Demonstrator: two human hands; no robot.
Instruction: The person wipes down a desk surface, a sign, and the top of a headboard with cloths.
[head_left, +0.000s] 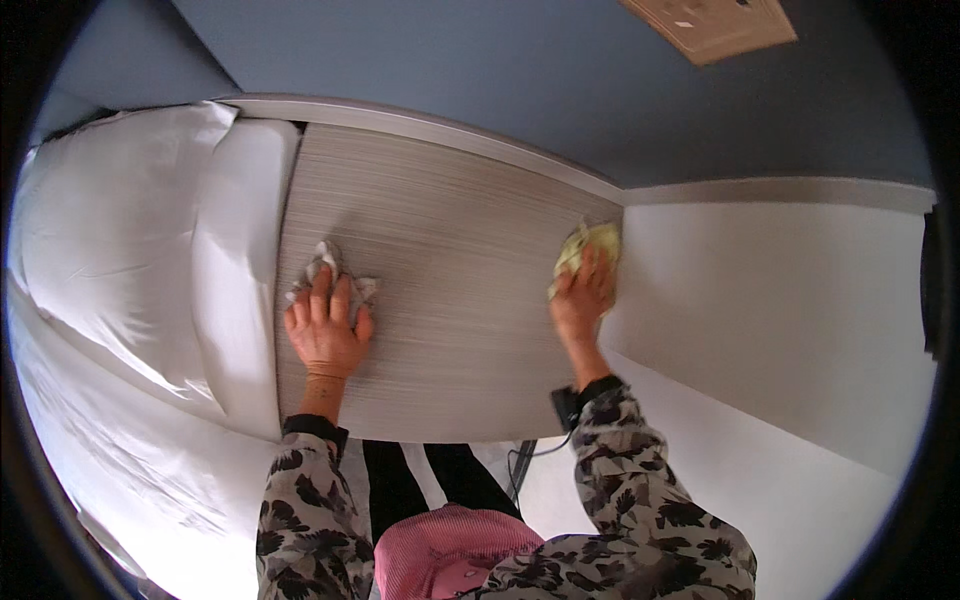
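Observation:
My left hand (327, 330) presses a crumpled white-grey cloth (326, 260) onto the left part of a wood-grain tabletop (450, 300), close to the bed. At the tabletop's right edge, by the white wall, my right hand (583, 296) rests on a yellow cloth (592, 238). Part of each cloth is hidden under the fingers. The stretch of tabletop between the two hands shows fine streaks running across it.
A bed with white pillows (120, 225) and a white sheet borders the tabletop on the left. Behind is a blue-grey wall (450, 67) with a ledge (420, 124); a brown panel (720, 30) shows at the top right. A white wall (750, 300) stands right. A thin cable hangs near my right wrist.

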